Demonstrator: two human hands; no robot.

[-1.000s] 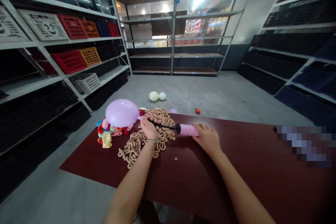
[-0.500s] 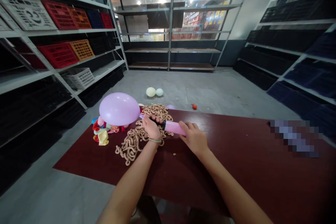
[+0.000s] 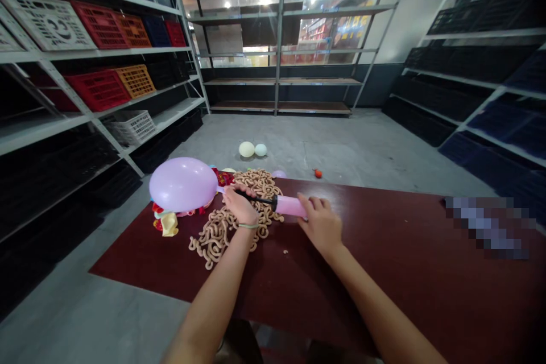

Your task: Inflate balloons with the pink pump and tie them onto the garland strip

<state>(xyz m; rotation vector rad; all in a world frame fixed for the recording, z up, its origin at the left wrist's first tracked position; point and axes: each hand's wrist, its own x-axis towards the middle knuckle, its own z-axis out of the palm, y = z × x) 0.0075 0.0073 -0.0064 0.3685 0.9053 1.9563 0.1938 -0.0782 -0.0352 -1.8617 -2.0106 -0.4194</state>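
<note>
A pink hand pump with a black rod spans the space between my hands above the table. My left hand is closed around the pump's black end, where the neck of an inflated purple balloon meets it. The pump's pink barrel is in the closed fingers of my right hand. Below my left hand lies a heap of tan curled pieces. Uninflated balloons in several colours lie at the table's left, partly hidden under the purple balloon.
The dark red table bears a pixelated item at its right. Pale balloons and a small red one lie on the floor beyond. Shelves with crates stand on the left, more racks behind and right.
My left hand and the purple balloon have moved left, while my right hand has moved slightly right. More of the pump's black rod now shows between my hands.
</note>
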